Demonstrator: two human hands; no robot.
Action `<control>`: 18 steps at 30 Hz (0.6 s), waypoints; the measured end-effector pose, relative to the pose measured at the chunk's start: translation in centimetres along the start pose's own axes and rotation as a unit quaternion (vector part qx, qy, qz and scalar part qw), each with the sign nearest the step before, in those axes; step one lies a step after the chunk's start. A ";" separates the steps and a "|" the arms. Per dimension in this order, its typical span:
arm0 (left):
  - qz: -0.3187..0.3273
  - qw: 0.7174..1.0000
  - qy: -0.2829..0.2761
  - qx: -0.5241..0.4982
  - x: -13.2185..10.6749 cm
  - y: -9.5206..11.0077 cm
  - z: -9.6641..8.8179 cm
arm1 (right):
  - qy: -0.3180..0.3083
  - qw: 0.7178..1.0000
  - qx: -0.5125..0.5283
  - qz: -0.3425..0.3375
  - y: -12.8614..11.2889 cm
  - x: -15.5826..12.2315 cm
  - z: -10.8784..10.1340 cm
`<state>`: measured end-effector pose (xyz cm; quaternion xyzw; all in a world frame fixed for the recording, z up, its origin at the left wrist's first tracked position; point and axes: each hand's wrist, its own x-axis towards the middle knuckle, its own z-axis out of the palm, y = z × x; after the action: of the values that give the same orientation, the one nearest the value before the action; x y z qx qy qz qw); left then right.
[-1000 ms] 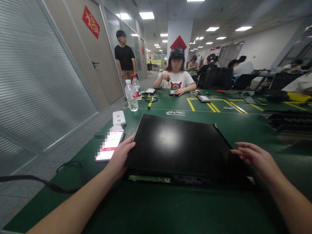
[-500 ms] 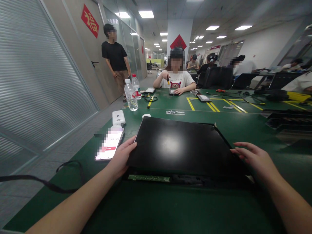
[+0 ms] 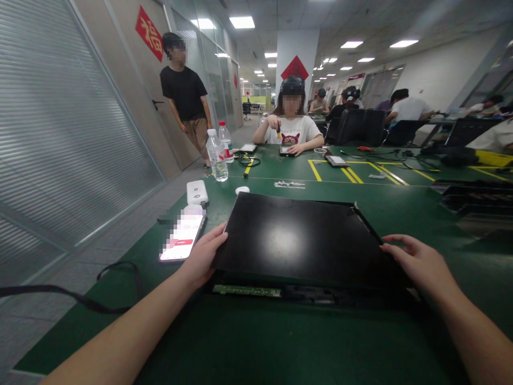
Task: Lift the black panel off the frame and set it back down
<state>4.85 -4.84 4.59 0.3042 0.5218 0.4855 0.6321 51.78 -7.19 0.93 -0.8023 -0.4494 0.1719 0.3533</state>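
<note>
A glossy black LCD panel (image 3: 320, 240) is tilted in front of me, its near edge raised above a black frame (image 3: 312, 295). Along the frame's near side shows a strip of green circuit board (image 3: 246, 291). My left hand (image 3: 202, 256) grips the panel's left edge, thumb on top and fingers partly hidden below. At the right edge, my right hand (image 3: 420, 267) has its thumb and fingertips closed on the border; its lower fingers are hidden.
Left of the panel lie a lit phone (image 3: 182, 238), a white device (image 3: 196, 192) and a black strap (image 3: 80, 302). Two bottles (image 3: 217, 158) stand farther back. A seated co-worker (image 3: 294, 128) holds a tool across the table. Dark panels (image 3: 476, 206) are stacked at the right.
My right thumb and fingers have closed in on the panel's right edge. My left hand keeps its hold. The view has shifted slightly, and the standing person leans more.
</note>
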 end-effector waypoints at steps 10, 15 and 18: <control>0.018 0.999 -0.028 -0.019 0.9 -1.0 -0.9 | -0.005 0.999 -0.052 0.010 -0.2 0.4 -0.2; 0.029 0.999 -0.027 -0.020 0.9 -1.0 -0.7 | -0.007 0.997 -0.073 0.001 -0.3 0.2 -0.1; 0.030 0.999 -0.019 -0.023 0.9 -1.0 -0.6 | -0.007 0.997 -0.078 -0.004 -0.3 0.3 -0.1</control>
<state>4.58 -4.40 3.22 0.3141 0.4885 0.5103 0.6342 51.83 -6.93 1.24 -0.8245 -0.4670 0.1405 0.2871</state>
